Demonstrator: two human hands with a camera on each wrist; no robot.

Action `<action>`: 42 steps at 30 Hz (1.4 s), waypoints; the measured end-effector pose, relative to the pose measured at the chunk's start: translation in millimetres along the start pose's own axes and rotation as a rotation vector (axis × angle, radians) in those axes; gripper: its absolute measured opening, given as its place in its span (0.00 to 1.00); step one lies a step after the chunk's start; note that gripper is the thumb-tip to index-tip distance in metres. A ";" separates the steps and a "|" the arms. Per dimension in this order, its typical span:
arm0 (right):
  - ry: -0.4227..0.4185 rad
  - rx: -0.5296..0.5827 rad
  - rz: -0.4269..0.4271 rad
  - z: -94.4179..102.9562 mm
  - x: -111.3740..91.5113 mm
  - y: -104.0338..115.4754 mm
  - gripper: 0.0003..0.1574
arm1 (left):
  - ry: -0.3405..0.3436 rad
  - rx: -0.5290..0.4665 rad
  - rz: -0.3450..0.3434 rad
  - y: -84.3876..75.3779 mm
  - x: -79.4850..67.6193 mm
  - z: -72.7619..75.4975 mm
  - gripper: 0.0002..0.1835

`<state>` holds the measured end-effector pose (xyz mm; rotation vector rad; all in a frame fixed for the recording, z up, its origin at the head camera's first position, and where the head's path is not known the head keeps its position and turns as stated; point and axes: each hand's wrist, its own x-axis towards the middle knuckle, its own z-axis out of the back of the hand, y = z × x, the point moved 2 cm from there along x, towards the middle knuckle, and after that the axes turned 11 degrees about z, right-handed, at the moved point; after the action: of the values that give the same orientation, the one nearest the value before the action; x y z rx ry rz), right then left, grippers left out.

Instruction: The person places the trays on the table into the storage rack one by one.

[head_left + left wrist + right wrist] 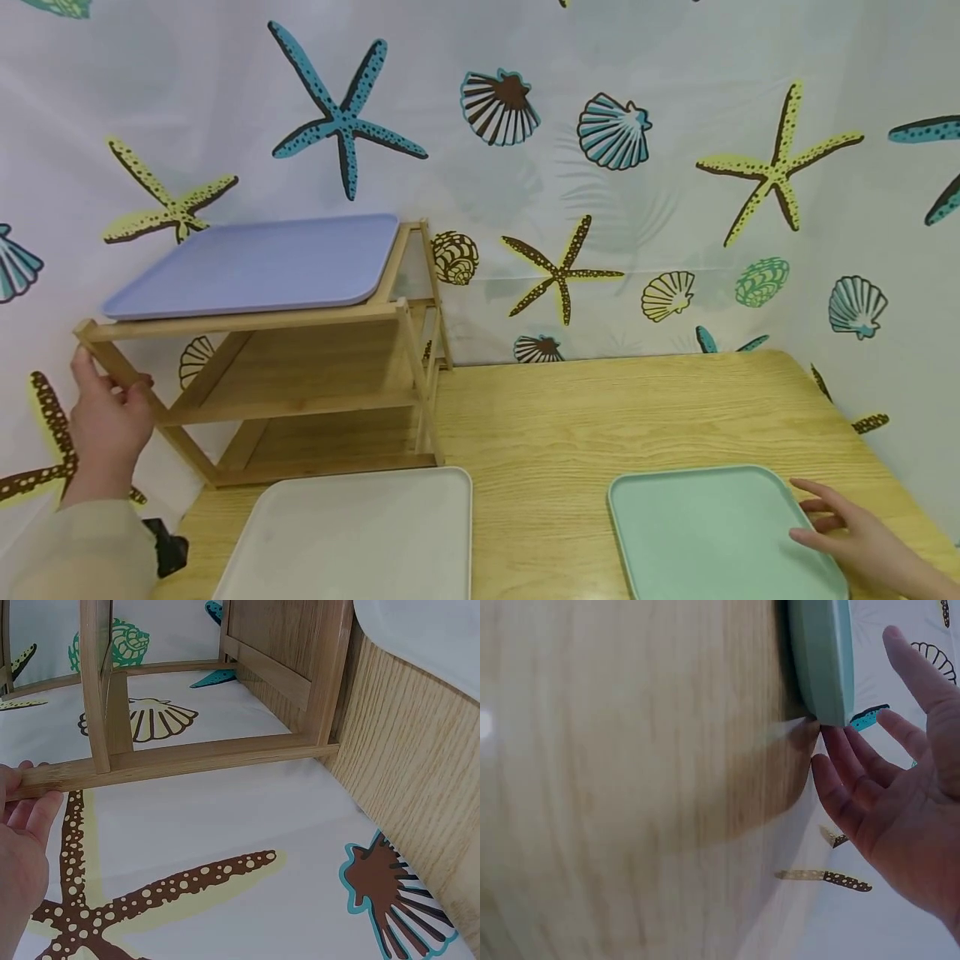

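Observation:
A wooden shelf rack (292,408) stands on the left of the table, its upper end holding a lavender-blue tray (262,262). My left hand (112,417) grips the rack's front left post near the top; the left wrist view shows its thumb and fingers around the wooden bar (202,759). A mint-green tray (720,533) lies flat on the table to the right. Beside that tray's right edge is my right hand (862,533), fingers spread and loosely bent, holding nothing. Whether a fingertip touches the rim cannot be told.
A cream-white tray (360,533) lies on the table in front of the rack. Wood-grain tabletop (540,433) runs between the white and green trays. A sheet (495,192) printed with starfish and shells hangs behind and at both sides. Beside the left sleeve is a black object (171,550).

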<state>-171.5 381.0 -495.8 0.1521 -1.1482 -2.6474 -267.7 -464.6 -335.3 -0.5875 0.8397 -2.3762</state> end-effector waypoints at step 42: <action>0.493 1.063 0.084 4.2 -9.1 -20.2 0.39 | 0.023 0.000 0.000 -2.1 -2.5 1.7 0.36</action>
<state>-167.4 399.8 -507.6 0.8424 -2.1085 -1.5088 -265.6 -462.4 -333.2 -0.5611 0.8500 -2.3872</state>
